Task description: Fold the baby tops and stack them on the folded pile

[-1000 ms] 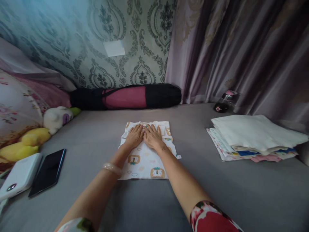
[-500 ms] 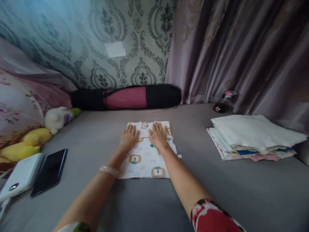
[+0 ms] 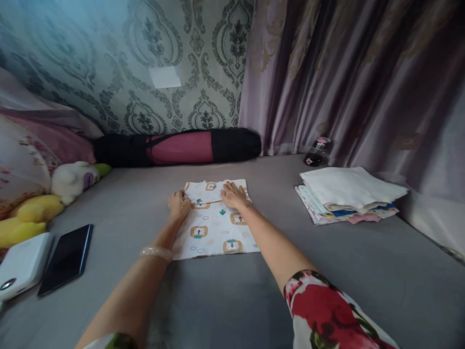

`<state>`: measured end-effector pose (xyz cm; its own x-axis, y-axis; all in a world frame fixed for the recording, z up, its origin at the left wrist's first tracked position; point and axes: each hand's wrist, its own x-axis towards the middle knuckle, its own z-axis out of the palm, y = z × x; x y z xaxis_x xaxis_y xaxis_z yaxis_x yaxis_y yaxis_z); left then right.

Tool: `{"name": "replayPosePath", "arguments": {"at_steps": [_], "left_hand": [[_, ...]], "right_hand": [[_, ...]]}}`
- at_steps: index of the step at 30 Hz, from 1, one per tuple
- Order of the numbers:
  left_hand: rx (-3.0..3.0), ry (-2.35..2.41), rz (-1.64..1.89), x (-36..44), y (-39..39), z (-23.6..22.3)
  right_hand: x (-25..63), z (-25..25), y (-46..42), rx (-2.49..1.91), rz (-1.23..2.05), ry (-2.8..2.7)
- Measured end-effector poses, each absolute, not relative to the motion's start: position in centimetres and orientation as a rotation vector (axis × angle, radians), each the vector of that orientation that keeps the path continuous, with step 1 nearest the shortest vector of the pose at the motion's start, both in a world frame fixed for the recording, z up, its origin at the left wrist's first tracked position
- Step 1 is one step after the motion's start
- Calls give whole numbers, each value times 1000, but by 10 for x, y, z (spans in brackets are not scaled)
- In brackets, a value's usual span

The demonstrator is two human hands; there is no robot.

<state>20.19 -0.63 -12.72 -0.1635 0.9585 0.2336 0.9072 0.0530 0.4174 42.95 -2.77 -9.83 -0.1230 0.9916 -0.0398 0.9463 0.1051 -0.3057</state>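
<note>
A small white garment (image 3: 210, 232) with a lion print lies flat on the grey bed sheet, its far part folded over toward me. At its upper left edge is my left hand (image 3: 179, 205), fingers curled in and closed on the cloth's border; the fingertips are partly hidden. My right hand (image 3: 233, 195) rests palm down on the folded far part near the right corner, its fingers stretched out. Under my right forearm, some of the garment's right side is hidden.
At right is a stack of folded cloths (image 3: 352, 189), with a dark bottle (image 3: 317, 151) behind it. A black and pink roll bag (image 3: 181, 147) lies along the wall. Left are plush toys (image 3: 72, 182), a phone (image 3: 67, 259) and a white power bank (image 3: 27, 264).
My left hand has slid left off the folded part to the garment's edge, its fingers curling. My right hand stays flat on the cloth. The view has turned slightly right.
</note>
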Motion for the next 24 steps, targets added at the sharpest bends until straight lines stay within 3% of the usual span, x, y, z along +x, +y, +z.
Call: {"name": "replayPosePath", "arguments": {"at_steps": [6,24], "left_hand": [[1919,1891,793,185,-3,-127],[1863,1806,969,184,-16,-123]], "right_hand": [[461,-99,-33,-1968,172,-2234],[467,-110,-40,-1922,156,-2216]]}}
